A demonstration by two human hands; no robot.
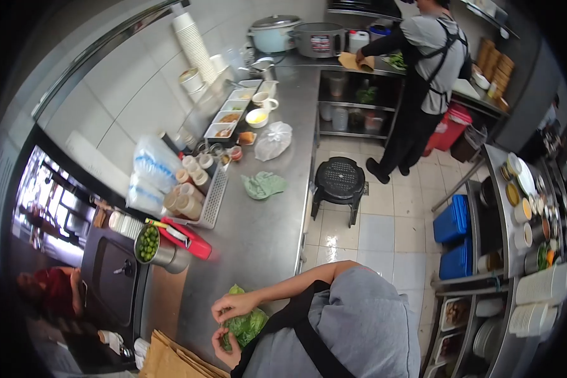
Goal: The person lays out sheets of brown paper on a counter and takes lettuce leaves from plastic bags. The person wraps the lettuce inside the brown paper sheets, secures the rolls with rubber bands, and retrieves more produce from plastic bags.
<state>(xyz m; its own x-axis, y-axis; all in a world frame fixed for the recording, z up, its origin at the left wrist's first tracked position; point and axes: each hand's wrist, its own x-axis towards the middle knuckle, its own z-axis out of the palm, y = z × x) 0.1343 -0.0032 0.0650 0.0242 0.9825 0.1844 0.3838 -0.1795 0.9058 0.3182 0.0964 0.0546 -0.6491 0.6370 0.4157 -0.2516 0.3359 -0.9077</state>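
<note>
Green leaves (251, 323), seemingly in a clear plastic bag, lie at the edge of the steel counter (258, 233), close against my apron. My right hand (234, 305) is closed on the upper left edge of this bundle, fingers bent together. Just below it, my left hand (229, 348) grips the lower left edge, thumb and fingertips curled in. The two hands are a short gap apart. My sleeve and apron hide part of the leaves.
Near my hands are brown paper (173, 359), a metal pot of green fruit (148, 244) and a red container (192, 242). Farther along lie a green cloth (263, 185) and a tied plastic bag (273, 140). A black stool (340, 181) and another person (431, 69) are beyond.
</note>
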